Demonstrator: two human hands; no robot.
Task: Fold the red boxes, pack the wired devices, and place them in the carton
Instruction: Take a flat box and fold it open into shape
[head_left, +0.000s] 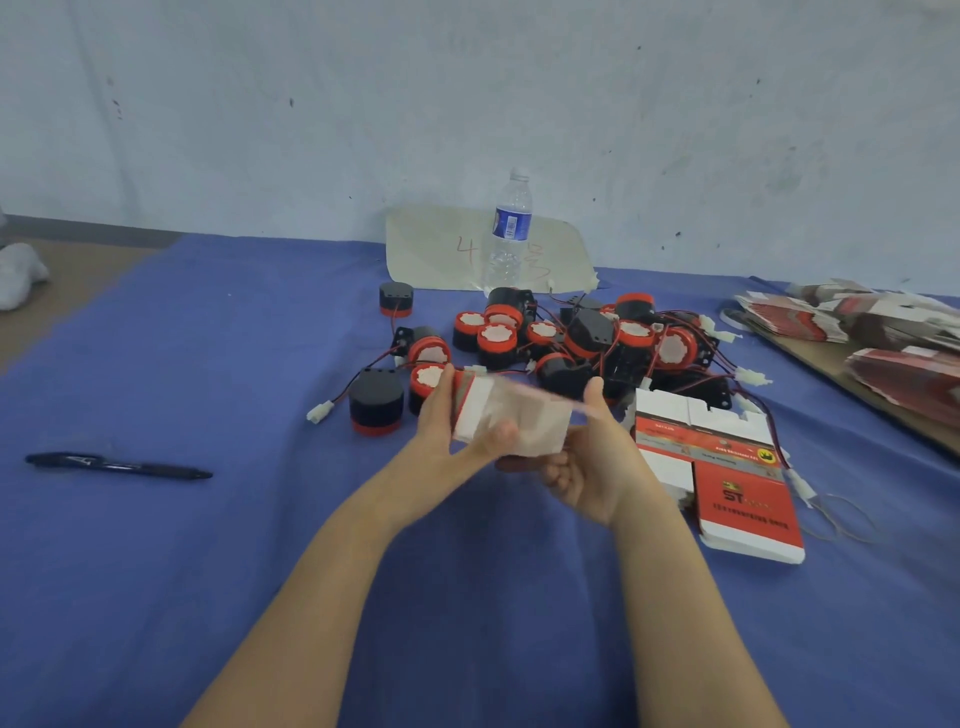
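Crosswise, red box (519, 415), long axis from left hand (453, 427) to right hand (592, 465).

Scuffed pale wall (260, 104), blue-covered table (156, 571)

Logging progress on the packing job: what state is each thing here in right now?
Held box: part-folded, blurred, gripped by left hand and right hand.
Flat box: unfolded, lying on the cloth.
Wired devices: loose pile, unpacked.
Box stacks: flat, unfolded.
Bottle: upright, capped.
Pen: lying flat.
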